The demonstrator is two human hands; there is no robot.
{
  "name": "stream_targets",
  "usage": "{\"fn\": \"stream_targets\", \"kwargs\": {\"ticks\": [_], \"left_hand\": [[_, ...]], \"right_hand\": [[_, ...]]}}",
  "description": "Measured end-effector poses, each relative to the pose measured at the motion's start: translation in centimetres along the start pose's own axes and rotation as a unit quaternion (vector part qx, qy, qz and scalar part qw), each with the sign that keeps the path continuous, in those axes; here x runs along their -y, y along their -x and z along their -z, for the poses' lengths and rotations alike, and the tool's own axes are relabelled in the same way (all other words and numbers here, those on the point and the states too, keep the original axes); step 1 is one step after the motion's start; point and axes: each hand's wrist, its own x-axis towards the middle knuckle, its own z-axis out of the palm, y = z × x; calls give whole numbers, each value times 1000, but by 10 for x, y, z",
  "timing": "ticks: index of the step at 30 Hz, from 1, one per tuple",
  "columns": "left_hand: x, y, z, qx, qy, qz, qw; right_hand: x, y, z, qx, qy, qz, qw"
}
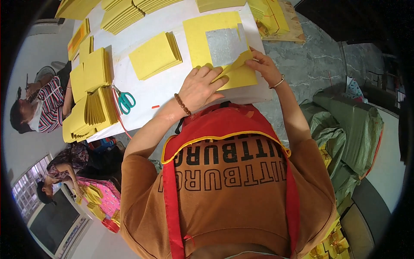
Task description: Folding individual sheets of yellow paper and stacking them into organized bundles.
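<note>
A yellow paper sheet with a silver foil patch in its middle lies near the table's right edge. Its near right part is lifted and being turned over. My right hand pinches that raised edge between thumb and fingers. On the sheet's near left part rests my left hand, fingers spread and pressed down, thumb apart. A small stack of folded yellow papers lies left of the sheet. Farther left are teal-handled scissors and a small red piece.
More yellow paper stacks line the white table's left side and far edge. Two other people sit at the left, one in a striped top. Green wrapped bundles stand at the right, and yellow bundles lie on a board beyond.
</note>
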Motion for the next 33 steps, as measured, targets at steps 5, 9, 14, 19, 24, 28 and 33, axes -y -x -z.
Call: {"fn": "stream_targets", "kwargs": {"ticks": [5, 9, 14, 19, 24, 28, 33], "left_hand": [[9, 2, -4, 20, 34, 13, 999], [6, -2, 5, 25, 34, -12, 999], [7, -1, 5, 30, 12, -14, 999], [18, -4, 7, 45, 56, -21, 997], [31, -4, 3, 19, 179, 7, 984], [33, -8, -1, 11, 262, 83, 961], [35, -10, 4, 34, 374, 182, 909]], "right_hand": [[10, 2, -6, -15, 13, -19, 1000], [5, 2, -1, -2, 12, -19, 1000], [-1, 2, 2, 12, 10, -17, 1000], [3, -1, 0, 3, 26, -38, 999], [7, -1, -3, -6, 2, -45, 999], [5, 0, 4, -6, 35, -32, 999], [11, -2, -3, -26, 42, -50, 998]]}}
